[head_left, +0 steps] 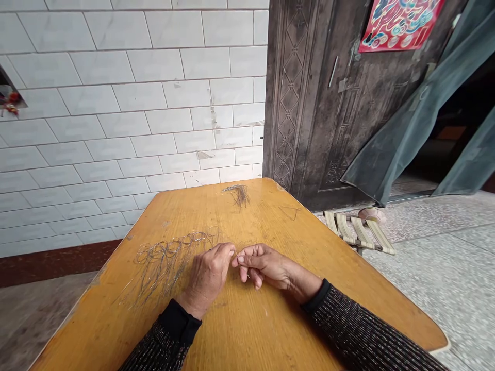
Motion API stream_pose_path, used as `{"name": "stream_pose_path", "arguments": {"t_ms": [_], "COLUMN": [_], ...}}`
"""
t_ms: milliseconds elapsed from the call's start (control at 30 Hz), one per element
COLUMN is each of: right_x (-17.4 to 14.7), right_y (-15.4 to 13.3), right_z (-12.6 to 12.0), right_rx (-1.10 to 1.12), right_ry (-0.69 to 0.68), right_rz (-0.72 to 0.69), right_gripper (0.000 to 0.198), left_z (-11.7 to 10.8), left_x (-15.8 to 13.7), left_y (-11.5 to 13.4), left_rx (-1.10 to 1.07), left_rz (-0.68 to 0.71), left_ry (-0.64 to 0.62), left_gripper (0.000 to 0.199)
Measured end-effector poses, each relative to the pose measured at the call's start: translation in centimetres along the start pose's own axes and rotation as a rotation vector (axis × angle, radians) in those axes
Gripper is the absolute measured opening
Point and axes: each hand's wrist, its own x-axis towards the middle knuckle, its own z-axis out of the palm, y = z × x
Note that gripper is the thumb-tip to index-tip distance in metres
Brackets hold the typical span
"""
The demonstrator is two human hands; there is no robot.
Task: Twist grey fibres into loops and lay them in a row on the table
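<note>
Both of my hands meet over the middle of the wooden table (309,288). Between their fingertips runs a thin piece of wire (237,253). My left hand (207,275) is closed, thumb and fingers pinched at the wire's upper end, back of the hand toward me. My right hand (265,264) pinches the same wire between thumb and index finger, its other fingers loosely curled. Left of my left hand lies a spread of thin wires with looped ends (166,250), their tails trailing toward me. How the held wire is shaped inside the fingers is hidden.
A smaller bundle of wires (238,195) lies near the table's far edge, and a bent wire (290,211) at the right. Beyond stand a white tiled wall (127,98) and a dark door (309,103). A strap stool (359,232) is beside the table's right edge.
</note>
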Motion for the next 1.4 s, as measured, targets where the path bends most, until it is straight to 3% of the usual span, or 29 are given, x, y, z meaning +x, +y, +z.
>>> {"name": "stream_pose_path", "arguments": {"t_ms": [133,300,433,667,733,867,933,1100,1267,1400], "right_x": [0.0,0.2,0.3,0.4,0.4,0.2,0.1,0.2,0.1,-0.1], "right_y": [0.3,0.9,1.0,0.1,-0.3,-0.9,-0.9,-0.5,-0.9,-1.4], "right_z": [0.1,0.0,0.3,0.0,-0.4,-0.3,0.0,0.4,0.3,0.3], "right_rx": [0.018,-0.05,-0.073,-0.032,-0.044,-0.057,-0.059,-0.084,-0.163,-0.214], "right_ry": [0.012,0.023,0.052,0.154,0.199,0.265,0.253,0.231,0.289,0.359], "right_rz": [0.016,0.036,0.048,-0.115,-0.159,-0.225,-0.238,-0.266,-0.272,-0.276], "right_gripper": [0.035,0.033,0.033,0.033,0.031,0.03,0.03,0.029,0.032,0.034], "left_z": [0.1,0.0,0.1,-1.0,-0.9,0.0,0.4,0.7,1.0,1.1], "left_x": [0.0,-0.1,-0.1,0.5,0.5,0.3,0.2,0.3,0.3,0.1], "left_y": [0.0,0.2,0.2,0.8,1.2,2.2,2.5,2.7,2.8,3.1], "left_rx": [-0.034,0.029,0.03,-0.112,-0.28,-0.842,-1.106,-1.396,-1.416,-1.369], "left_rz": [0.002,0.059,0.029,0.011,-0.113,-0.563,-0.694,-0.841,-0.909,-0.886], "left_ry": [0.02,-0.083,-0.127,0.152,0.094,-0.235,-0.328,-0.261,-0.191,-0.204], "left_gripper": [0.017,0.019,0.018,0.021,0.018,0.018,0.023,0.024,0.021,0.019]}}
